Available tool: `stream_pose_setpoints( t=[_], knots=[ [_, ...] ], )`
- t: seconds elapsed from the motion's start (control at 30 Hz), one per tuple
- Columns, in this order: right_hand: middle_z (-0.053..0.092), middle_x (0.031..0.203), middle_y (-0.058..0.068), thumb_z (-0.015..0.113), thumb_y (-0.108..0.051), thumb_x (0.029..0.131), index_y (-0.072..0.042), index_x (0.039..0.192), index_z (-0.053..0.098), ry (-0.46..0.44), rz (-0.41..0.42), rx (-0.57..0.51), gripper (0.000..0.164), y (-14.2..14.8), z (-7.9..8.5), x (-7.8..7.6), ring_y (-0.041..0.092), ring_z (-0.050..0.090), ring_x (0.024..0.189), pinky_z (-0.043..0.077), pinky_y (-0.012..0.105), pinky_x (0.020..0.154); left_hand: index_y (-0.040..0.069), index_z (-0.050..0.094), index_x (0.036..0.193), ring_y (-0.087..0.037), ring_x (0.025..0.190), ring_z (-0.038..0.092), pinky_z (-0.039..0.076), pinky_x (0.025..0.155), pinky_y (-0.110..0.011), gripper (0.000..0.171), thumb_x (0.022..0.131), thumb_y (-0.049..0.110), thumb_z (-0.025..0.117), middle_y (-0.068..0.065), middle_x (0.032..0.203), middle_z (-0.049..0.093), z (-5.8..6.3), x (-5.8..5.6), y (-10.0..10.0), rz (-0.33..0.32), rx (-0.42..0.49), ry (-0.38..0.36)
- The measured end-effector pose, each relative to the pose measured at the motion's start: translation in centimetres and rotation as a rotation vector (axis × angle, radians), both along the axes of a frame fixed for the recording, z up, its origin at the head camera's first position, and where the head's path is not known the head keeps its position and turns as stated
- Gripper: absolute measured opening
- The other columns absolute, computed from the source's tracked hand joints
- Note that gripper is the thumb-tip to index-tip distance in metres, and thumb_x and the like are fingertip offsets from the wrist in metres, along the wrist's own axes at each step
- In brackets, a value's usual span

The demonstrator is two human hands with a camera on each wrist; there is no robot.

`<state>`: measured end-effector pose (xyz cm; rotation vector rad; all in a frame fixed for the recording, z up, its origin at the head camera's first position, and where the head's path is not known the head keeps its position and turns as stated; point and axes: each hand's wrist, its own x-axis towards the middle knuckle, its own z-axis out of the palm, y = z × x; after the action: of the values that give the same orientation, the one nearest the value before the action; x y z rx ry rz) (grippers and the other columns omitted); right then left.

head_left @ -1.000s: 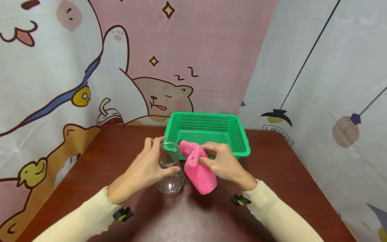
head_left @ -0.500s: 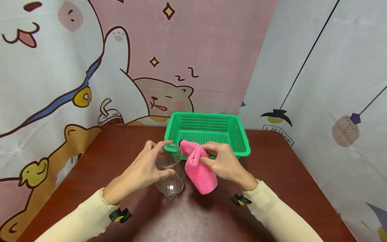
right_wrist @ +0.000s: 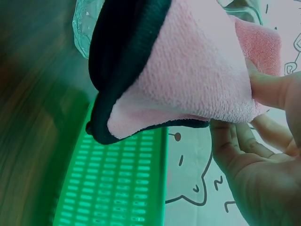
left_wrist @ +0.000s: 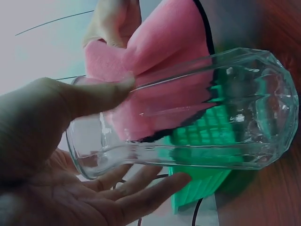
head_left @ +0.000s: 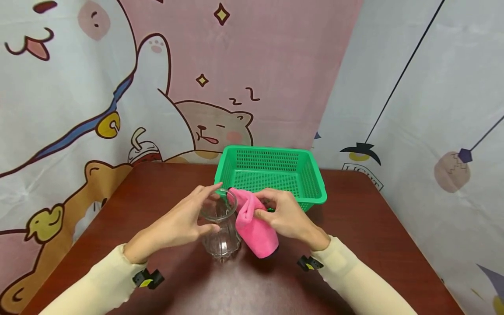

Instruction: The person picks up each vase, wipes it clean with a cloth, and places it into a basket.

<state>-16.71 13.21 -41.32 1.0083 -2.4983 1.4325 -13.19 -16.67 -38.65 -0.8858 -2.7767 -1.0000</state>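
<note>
A clear glass vase with a flared rim and faceted lower body stands upright on the table. My left hand is spread around its upper part. In the left wrist view the thumb overlaps the glass, and the extended fingers lie along its other side. Just right of the vase, my right hand pinches a folded pink cloth with dark edging between thumb and fingers. The cloth's upper end comes right to the vase's rim, and its lower part hangs down.
Behind the hands sits a green perforated plastic basket at the table's far side. Dark reddish-brown wood forms the tabletop. A cartoon-printed curtain encloses the back and sides.
My left hand has drawn slightly left and down, its thumb sliding back along the vase. My right hand has moved the cloth a little left, closer to the rim.
</note>
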Motion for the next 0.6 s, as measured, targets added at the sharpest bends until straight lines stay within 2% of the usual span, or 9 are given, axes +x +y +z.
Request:
stream_pose_setpoints(
  t=[0.13, 0.3, 0.43, 0.6],
  knots=[
    [0.074, 0.12, -0.005, 0.085, -0.01, 0.092, -0.019, 0.13, 0.075, -0.027, 0.016, -0.021, 0.04, -0.8, -0.1, 0.1, 0.011, 0.075, 0.1, 0.064, 0.032, 0.089, 0.017, 0.028, 0.168, -0.022, 0.123, 0.068, 0.06, 0.097, -0.037, 0.11, 0.082, 0.028, 0.095, -0.008, 0.137, 0.057, -0.3, 0.1, 0.2, 0.002, 0.001, -0.015],
    [0.071, 0.12, -0.003, 0.084, -0.008, 0.092, -0.019, 0.132, 0.073, -0.055, 0.042, -0.055, 0.043, -1.9, -0.3, 0.2, 0.011, 0.077, 0.099, 0.065, 0.029, 0.086, 0.012, 0.029, 0.166, -0.024, 0.118, 0.066, 0.061, 0.088, -0.029, 0.105, 0.084, 0.02, 0.093, -0.011, 0.132, 0.059, -0.6, 0.0, 0.5, -0.015, 0.012, 0.0],
    [0.071, 0.122, -0.002, 0.083, -0.004, 0.092, -0.018, 0.133, 0.074, -0.035, 0.034, -0.084, 0.043, -2.4, -0.6, 0.2, 0.012, 0.077, 0.099, 0.064, 0.029, 0.086, 0.006, 0.03, 0.163, -0.025, 0.115, 0.067, 0.061, 0.09, -0.032, 0.103, 0.083, 0.015, 0.094, -0.014, 0.131, 0.061, -0.6, 0.0, 0.6, -0.036, 0.033, 0.031],
    [0.073, 0.122, -0.001, 0.082, -0.002, 0.092, -0.015, 0.129, 0.076, 0.002, 0.053, -0.104, 0.039, -2.9, -1.1, 0.1, 0.014, 0.075, 0.103, 0.064, 0.028, 0.089, 0.005, 0.032, 0.161, -0.026, 0.115, 0.07, 0.062, 0.088, -0.029, 0.103, 0.081, 0.016, 0.095, -0.014, 0.13, 0.062, -0.8, -0.2, 0.4, -0.045, 0.056, 0.018]
  ],
)
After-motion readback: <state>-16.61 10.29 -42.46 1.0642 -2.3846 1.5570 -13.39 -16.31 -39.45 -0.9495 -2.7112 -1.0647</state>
